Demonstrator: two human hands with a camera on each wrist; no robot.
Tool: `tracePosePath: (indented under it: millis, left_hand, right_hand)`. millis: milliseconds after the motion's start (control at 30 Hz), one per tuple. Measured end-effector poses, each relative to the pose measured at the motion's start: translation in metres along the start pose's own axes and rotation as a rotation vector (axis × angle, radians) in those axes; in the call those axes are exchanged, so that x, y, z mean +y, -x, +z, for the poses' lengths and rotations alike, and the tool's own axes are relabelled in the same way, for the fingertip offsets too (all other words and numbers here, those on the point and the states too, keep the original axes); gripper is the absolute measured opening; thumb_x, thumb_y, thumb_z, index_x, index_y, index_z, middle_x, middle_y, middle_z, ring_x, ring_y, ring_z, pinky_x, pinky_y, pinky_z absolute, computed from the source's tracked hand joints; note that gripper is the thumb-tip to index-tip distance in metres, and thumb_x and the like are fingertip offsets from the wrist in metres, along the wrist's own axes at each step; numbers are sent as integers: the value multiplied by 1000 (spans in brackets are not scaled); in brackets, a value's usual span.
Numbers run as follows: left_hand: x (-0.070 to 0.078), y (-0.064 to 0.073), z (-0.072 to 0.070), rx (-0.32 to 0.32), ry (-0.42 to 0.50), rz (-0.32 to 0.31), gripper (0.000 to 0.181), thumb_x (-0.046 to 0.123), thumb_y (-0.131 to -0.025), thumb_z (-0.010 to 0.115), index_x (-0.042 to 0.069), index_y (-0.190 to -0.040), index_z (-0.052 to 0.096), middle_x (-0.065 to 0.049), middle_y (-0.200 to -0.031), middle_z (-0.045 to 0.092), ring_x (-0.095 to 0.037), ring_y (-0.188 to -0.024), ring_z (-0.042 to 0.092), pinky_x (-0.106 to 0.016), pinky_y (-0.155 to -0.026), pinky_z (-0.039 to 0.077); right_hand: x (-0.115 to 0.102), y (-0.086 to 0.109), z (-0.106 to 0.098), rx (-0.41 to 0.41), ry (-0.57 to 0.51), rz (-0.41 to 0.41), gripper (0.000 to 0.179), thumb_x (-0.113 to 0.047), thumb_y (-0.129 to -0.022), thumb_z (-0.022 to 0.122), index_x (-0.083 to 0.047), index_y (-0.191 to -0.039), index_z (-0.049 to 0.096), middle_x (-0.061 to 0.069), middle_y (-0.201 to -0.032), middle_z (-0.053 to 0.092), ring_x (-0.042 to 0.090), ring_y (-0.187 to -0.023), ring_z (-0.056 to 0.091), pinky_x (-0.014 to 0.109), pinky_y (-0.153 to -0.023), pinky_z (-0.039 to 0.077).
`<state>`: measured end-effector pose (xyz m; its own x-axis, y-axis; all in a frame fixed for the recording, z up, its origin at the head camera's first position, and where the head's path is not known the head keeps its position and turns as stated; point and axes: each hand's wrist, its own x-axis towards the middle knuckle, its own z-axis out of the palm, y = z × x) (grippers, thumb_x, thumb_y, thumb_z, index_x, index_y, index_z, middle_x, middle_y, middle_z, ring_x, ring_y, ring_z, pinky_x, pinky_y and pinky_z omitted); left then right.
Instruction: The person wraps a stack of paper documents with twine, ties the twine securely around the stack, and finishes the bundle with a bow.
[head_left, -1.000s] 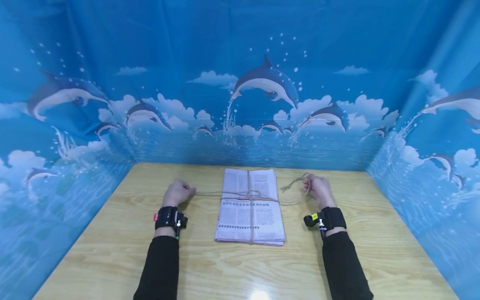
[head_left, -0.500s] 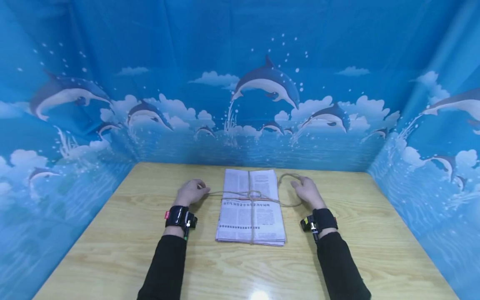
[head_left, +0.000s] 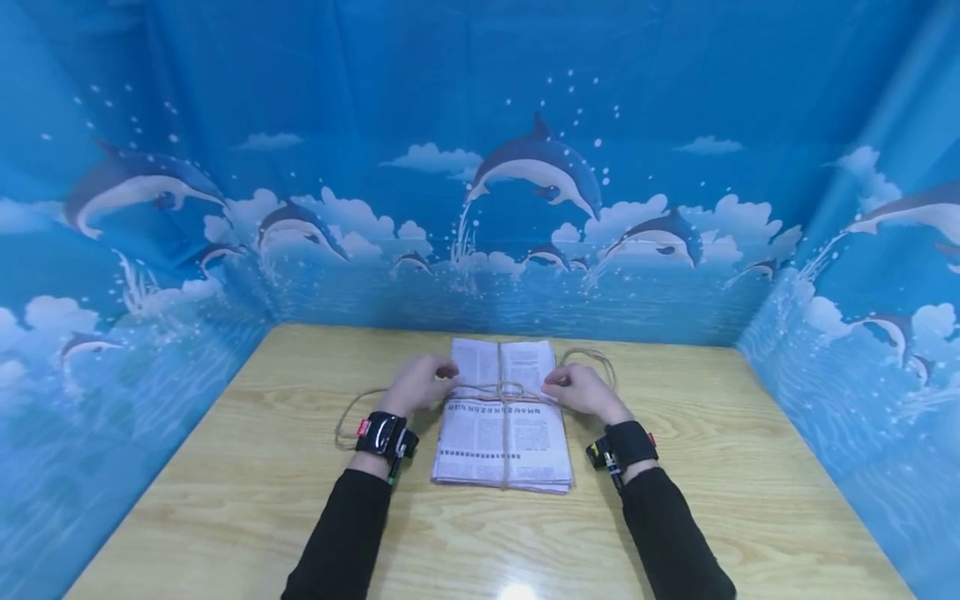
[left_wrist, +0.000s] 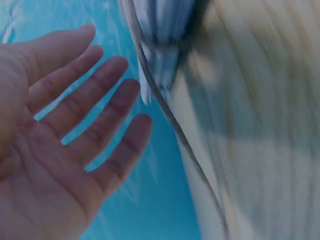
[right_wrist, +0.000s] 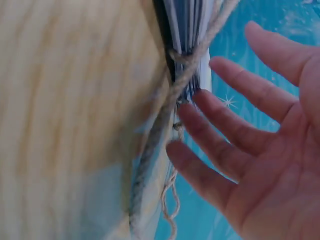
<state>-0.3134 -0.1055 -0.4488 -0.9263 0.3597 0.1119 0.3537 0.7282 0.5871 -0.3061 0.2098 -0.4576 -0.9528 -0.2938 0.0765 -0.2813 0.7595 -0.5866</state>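
A stack of folded newspapers (head_left: 471, 446) lies on the table, bound crosswise with brown twine (head_left: 505, 450). A loop or knot of twine (head_left: 512, 388) sits near the stack's middle. My left hand (head_left: 420, 387) is at the stack's left edge. In the left wrist view that hand (left_wrist: 75, 125) has spread fingers, with the twine (left_wrist: 172, 120) passing beyond the fingertips. My right hand (head_left: 591, 395) reaches over the stack's right edge. Its fingers (right_wrist: 210, 175) are loosely extended in the right wrist view, close to the twine (right_wrist: 162, 112); contact is unclear. Neither hand grips anything.
One loose twine end curves over the wooden table (head_left: 247, 492) beside the left wrist; another lies looped behind the right hand. A blue dolphin-print curtain (head_left: 360, 142) encloses the table's back and sides.
Both hands have let go of the twine ends and moved inward to the stack's edges. The loose ends now lie on the table at either side.
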Motion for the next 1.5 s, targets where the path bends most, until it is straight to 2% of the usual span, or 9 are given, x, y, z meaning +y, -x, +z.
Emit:
tracePosePath:
  millis: [267, 433, 600, 767, 933, 1100, 1200, 1333, 1500]
  left_hand:
    - [18, -4, 17, -101, -101, 82, 37, 11, -95, 61, 11, -132, 61, -8, -123, 68, -28, -117, 61, -44, -103, 46]
    - [21, -5, 26, -63, -143, 141, 31, 14, -92, 66, 11, -123, 67, -3, -96, 70, -19, -90, 64, -36, -83, 51]
    - [23, -1, 31, -53, -235, 162, 22, 23, -92, 68, 11, -110, 73, -1, -92, 62, -17, -84, 57, -34, -76, 47]
    - [22, -2, 33, -30, -170, 110, 9, 21, -95, 65, 13, -90, 69, 1, -86, 56, -14, -78, 53, -31, -71, 46]
    - [22, -4, 29, 14, 15, 52, 8, 19, -99, 58, 13, -94, 61, 0, -79, 57, -14, -67, 52, -29, -61, 45]
    - [24, -4, 25, 60, 88, -7, 18, 26, -98, 59, 10, -95, 68, 2, -69, 56, -13, -57, 47, -28, -53, 40]
    - [22, -4, 24, 77, 99, -34, 29, 29, -96, 63, 7, -77, 68, 3, -61, 50, -13, -52, 44, -27, -50, 35]
    - [14, -3, 22, 41, 87, -89, 42, 33, -94, 66, 9, -59, 59, 4, -57, 43, -12, -50, 41, -25, -47, 33]
    - [-2, 0, 14, -53, 105, -127, 41, 32, -92, 68, 11, -58, 61, 4, -55, 45, -11, -48, 39, -24, -46, 32]
  right_hand:
    - [-13, -4, 5, -95, -20, -99, 13, -20, -85, 76, -11, -95, 76, 0, -91, 74, 12, -83, 64, 32, -77, 52]
    - [-14, -5, 10, -88, -1, -112, 3, -14, -88, 72, -13, -84, 72, -4, -81, 69, 9, -77, 61, 30, -74, 50]
    - [-14, -5, 14, -80, -26, -98, 6, -14, -90, 68, -16, -85, 69, -5, -78, 65, 10, -74, 58, 30, -73, 48]
    - [-12, -6, 16, -54, -28, -103, 4, -16, -91, 68, -15, -87, 70, -4, -78, 66, 9, -74, 59, 29, -74, 49]
    - [-9, -4, 13, -23, -34, -79, 7, -17, -93, 66, -13, -92, 71, -3, -80, 66, 10, -74, 58, 29, -72, 47]
    - [-8, -5, 11, 17, -46, -84, 11, -20, -95, 64, -13, -94, 73, -2, -83, 67, 11, -74, 57, 28, -70, 46]
    - [-7, -6, 11, 38, -55, -72, 12, -21, -94, 65, -13, -92, 74, -1, -83, 69, 12, -73, 58, 29, -69, 46]
    - [-4, -6, 11, 57, -31, -21, 13, -19, -92, 67, -10, -86, 75, 1, -83, 70, 13, -73, 59, 30, -70, 48]
    - [3, -5, 6, 47, 3, 67, 17, -18, -91, 67, -9, -78, 72, 2, -78, 65, 15, -69, 54, 29, -67, 44]
